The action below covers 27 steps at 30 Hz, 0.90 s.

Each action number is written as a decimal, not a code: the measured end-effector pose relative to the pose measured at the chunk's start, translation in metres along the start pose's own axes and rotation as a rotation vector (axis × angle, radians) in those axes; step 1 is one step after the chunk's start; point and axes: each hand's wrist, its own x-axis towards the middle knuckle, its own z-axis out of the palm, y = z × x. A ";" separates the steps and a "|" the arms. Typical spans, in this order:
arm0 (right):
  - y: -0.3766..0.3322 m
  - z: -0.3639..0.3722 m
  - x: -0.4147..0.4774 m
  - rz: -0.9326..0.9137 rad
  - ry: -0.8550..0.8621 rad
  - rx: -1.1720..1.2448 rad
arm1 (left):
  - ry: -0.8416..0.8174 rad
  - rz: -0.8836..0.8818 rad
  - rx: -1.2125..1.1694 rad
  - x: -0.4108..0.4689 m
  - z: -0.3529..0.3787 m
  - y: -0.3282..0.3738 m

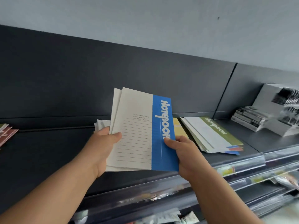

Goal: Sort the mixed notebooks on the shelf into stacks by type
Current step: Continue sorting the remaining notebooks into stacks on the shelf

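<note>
The left hand (103,147) is gripping the left edge of at least two held notebooks, thumb on the cover of the blue-banded notebook (140,135) in front. The right hand (182,156) is pinching its blue band. On the dark shelf (48,151), one green-topped stack (213,135) is lying right, one yellow notebook (178,126) beside it, and red notebooks (8,135) far left. A dark back panel (97,78) is rising to a pale wall (145,21).

Matt paper notebook (142,131) (blue band smooth) above a matt dark shelf (48,152).
</note>
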 end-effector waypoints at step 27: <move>-0.042 -0.233 0.141 -0.002 0.285 0.057 | -0.128 -0.166 -0.099 0.108 0.261 -0.018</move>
